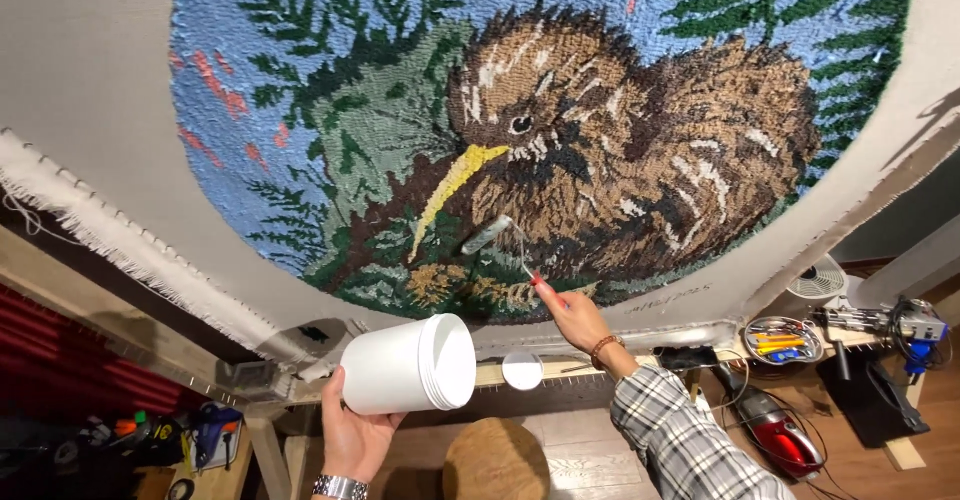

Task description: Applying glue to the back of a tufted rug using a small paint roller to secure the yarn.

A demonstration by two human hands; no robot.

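A round tufted rug (560,120) showing a brown bird with a yellow beak among green ferns is stretched on grey backing cloth on a frame. My left hand (352,430) holds a white plastic tub (410,364) on its side below the rug. My right hand (572,312), in a plaid sleeve with a beaded bracelet, grips the red handle of a small roller (487,234) whose head rests against the lower part of the rug, just under the beak.
A white lid (522,370) lies on the wooden frame rail. A round wooden stool (497,460) stands below. At right are a tray of tools (783,339), a small fan (818,282), a red vacuum (785,440) and a tufting gun (905,325).
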